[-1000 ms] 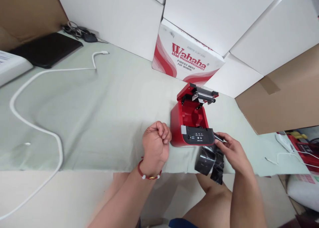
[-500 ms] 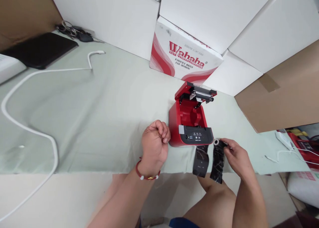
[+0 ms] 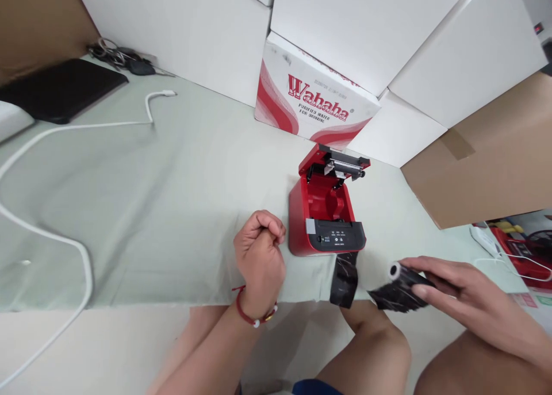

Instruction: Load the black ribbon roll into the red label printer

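A red label printer [image 3: 297, 222] stands on the table with its lid [image 3: 336, 162] raised. The bay inside it is bare, and a black control panel [image 3: 334, 235] spans its front. From below the panel hangs a strip of black marble-patterned label paper [image 3: 344, 283] over the table edge. My left hand [image 3: 261, 260] is closed in a fist just left of the printer, with nothing showing in it. Off to the right of the printer, my right hand [image 3: 457, 291] grips a thin roll of the same black label paper [image 3: 401, 286], its white core end facing the printer and its loose end drooping.
A Wahaha carton [image 3: 313, 96] and white boxes [image 3: 353, 27] line the back. A brown cardboard box [image 3: 487, 153] borders the right. To the left lie keys [image 3: 125, 58], a black flat object [image 3: 64, 90] and a white cable [image 3: 88, 257].
My right hand has moved right and closer to me, carrying the label roll away from the printer and tilting it. The left fist has shifted slightly left.
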Demonstrator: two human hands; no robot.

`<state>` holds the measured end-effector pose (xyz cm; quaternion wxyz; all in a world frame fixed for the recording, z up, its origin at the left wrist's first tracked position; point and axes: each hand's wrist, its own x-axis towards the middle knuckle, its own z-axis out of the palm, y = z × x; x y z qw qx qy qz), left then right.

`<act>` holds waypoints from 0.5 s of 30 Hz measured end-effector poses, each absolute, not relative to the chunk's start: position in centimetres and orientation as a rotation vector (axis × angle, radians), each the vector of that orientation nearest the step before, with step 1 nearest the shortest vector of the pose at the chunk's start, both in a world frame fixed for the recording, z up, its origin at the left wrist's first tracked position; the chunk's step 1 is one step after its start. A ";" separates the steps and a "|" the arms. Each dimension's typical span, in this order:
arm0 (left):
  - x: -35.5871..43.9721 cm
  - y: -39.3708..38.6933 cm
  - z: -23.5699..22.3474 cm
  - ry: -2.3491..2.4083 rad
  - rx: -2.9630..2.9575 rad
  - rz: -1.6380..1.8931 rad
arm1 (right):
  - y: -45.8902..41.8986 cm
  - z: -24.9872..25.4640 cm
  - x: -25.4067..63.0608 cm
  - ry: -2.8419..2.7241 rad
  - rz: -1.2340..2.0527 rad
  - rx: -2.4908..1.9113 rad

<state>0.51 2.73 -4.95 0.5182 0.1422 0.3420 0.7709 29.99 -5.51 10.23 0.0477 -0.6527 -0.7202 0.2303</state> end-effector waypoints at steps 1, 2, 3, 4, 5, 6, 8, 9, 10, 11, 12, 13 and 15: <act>0.6 2.6 -5.2 0.829 0.384 1.879 | -5.5 11.5 29.4 -2.225 0.706 -1.889; 0.7 2.5 -5.4 0.840 0.432 1.892 | -5.2 12.4 28.7 -2.231 0.700 -1.799; 0.7 2.4 -5.7 0.854 0.488 1.894 | -4.6 13.0 27.9 -2.213 0.686 -1.738; 0.8 2.2 -5.9 0.876 0.554 1.894 | -3.8 13.1 26.9 -2.179 0.663 -1.706; 0.8 2.0 -6.1 0.910 0.631 1.905 | -2.7 12.9 25.8 -2.136 0.639 -1.701; 0.8 1.7 -6.2 0.958 0.725 1.931 | -1.5 12.3 24.7 -2.095 0.613 -1.714; 0.7 1.1 -6.3 1.096 0.983 2.008 | 1.2 10.5 22.5 -2.057 0.583 -1.736; 0.6 0.8 -6.2 1.173 1.147 2.037 | 2.6 9.4 21.5 -2.058 0.584 -1.738; 0.5 0.5 -6.0 1.237 1.327 2.044 | 3.8 8.4 20.6 -2.074 0.585 -1.751; 0.5 0.2 -5.8 1.279 1.512 2.028 | 5.0 7.4 19.9 -2.101 0.571 -1.755; 0.5 0.0 -5.6 1.283 1.679 2.004 | 5.9 6.6 19.4 -2.136 0.553 -1.751; 0.6 -0.1 -5.4 1.267 1.816 1.972 | 6.8 5.8 19.0 -2.171 0.530 -1.740; 1.0 -0.3 -5.1 1.202 1.985 1.919 | 7.9 4.8 18.6 -2.225 0.489 -1.702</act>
